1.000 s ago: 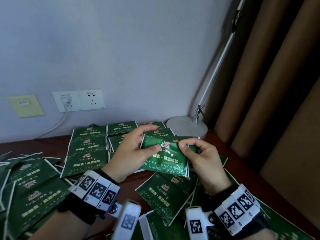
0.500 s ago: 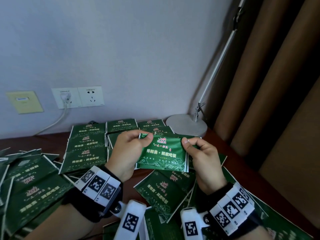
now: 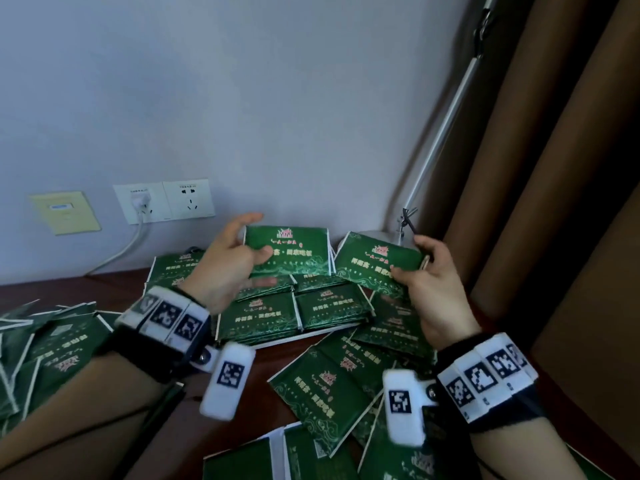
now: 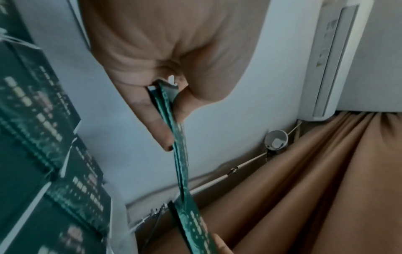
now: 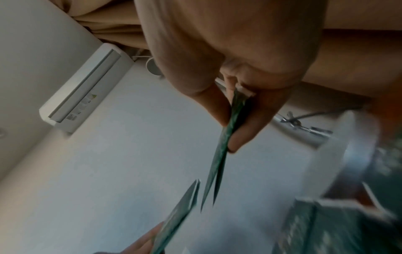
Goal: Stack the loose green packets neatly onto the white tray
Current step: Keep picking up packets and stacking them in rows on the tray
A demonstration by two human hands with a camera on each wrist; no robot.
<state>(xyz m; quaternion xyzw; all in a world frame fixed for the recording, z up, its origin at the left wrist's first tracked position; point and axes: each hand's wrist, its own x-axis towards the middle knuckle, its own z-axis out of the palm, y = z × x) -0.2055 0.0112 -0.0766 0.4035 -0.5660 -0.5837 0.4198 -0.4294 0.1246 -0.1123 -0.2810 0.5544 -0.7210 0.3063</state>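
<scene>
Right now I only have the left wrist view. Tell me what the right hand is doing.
Observer: The right hand pinches a second green packet by its right edge, held apart from the left hand's packet.
Operator: Locate the tray for me.
Observer: The white tray lies near the wall, beyond both wrists. It is covered with rows of packets, and only its near rim shows.
Operator: Report what is left loose.
Observer: Loose packets lie overlapping on the table between the wrists, with another heap at far left.
</scene>
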